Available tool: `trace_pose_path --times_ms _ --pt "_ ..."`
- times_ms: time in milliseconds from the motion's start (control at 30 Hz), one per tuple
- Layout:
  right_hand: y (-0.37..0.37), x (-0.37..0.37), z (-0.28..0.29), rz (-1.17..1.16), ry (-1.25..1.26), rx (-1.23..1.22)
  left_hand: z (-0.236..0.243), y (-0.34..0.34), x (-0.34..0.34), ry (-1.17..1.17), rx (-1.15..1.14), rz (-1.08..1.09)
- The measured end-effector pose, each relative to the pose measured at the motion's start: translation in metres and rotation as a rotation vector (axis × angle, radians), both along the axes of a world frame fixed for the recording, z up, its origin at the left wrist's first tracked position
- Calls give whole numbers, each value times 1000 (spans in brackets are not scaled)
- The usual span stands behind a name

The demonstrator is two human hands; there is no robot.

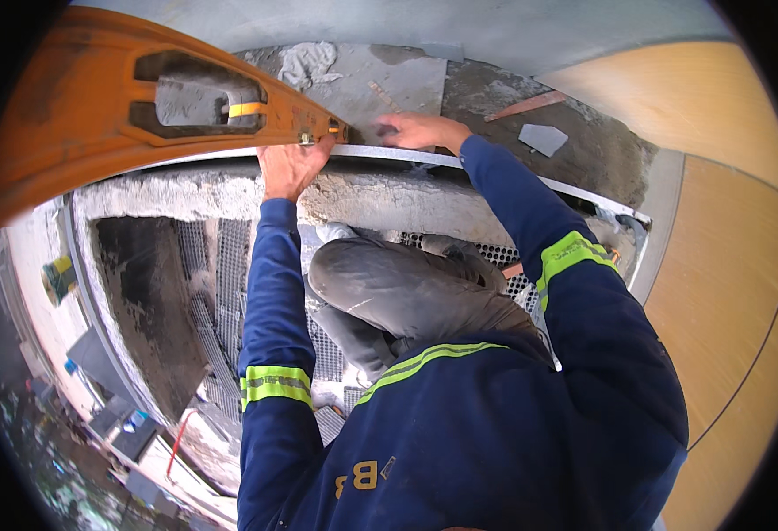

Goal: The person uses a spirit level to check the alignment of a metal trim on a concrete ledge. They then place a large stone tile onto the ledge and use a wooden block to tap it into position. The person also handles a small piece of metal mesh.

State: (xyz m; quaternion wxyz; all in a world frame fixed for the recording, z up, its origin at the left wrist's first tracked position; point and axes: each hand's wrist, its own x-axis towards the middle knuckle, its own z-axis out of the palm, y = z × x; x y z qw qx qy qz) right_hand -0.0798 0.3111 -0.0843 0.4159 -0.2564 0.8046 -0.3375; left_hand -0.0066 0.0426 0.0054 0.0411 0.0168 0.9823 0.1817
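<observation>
A large orange spirit level (pixel 97 97) slants in from the upper left, its narrow-looking far end at a thin pale slab edge (pixel 389 153). My left hand (pixel 291 170) is closed at that end, with fingertips against the level's lower edge; some of its fingers are hidden behind the level. Reaching across the slab edge, my right hand (pixel 424 131) hovers over or touches the grey surface beyond. Its fingers point left and are parted, and I see nothing between them. A thin marked strip (pixel 384 96) lies just past it.
Beyond the edge lie a crumpled whitish rag (pixel 309 65), a wooden strip (pixel 527 105) and a broken tile piece (pixel 544 139). Below, black perforated panels (pixel 229 265) line the recess around my legs. Wooden panelling (pixel 716 292) borders the right; a yellow-green bucket (pixel 59 279) stands left.
</observation>
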Motion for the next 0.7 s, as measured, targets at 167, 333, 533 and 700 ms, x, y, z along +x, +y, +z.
trace_pose_path --times_ms 167,333,533,700 --pt "-64 -23 -17 59 155 -201 -6 -2 0 -28 279 110" --pt "-84 -41 -18 89 101 -183 -3 -4 -1 -68 252 114" --pt "-85 -38 -33 -3 238 -358 6 -7 -6 -74 230 108" --pt "-88 -37 -40 -29 279 -402 18 0 -11 -174 268 142"
